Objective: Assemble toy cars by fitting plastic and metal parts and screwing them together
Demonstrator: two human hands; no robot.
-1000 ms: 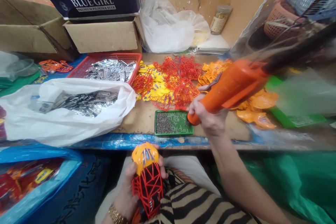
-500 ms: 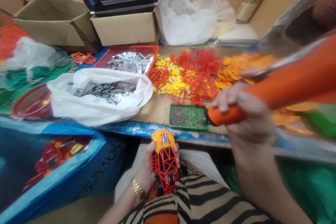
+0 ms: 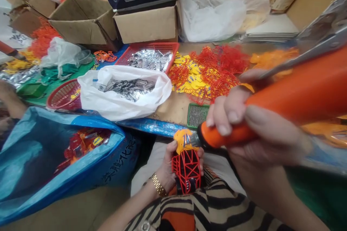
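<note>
My left hand (image 3: 169, 171) is wrapped round a toy car shell (image 3: 187, 164), red lattice body with an orange front, held upright over my lap. My right hand (image 3: 244, 126) grips an orange electric screwdriver (image 3: 284, 101) that slants up to the right. Its metal tip (image 3: 193, 139) rests on the orange front of the toy. A small green tray of screws (image 3: 197, 114) sits on the bench edge just behind the tip.
A white bag of silver metal pieces (image 3: 124, 92) and a red basket (image 3: 151, 57) of the same lie on the bench. Red, yellow and orange plastic parts (image 3: 211, 70) are heaped behind. A blue bag (image 3: 54, 151) with finished toys stands at my left. Cardboard boxes (image 3: 146, 21) line the back.
My right hand has brought the screwdriver down from the green screw tray to the toy's orange front. My view has swung left.
</note>
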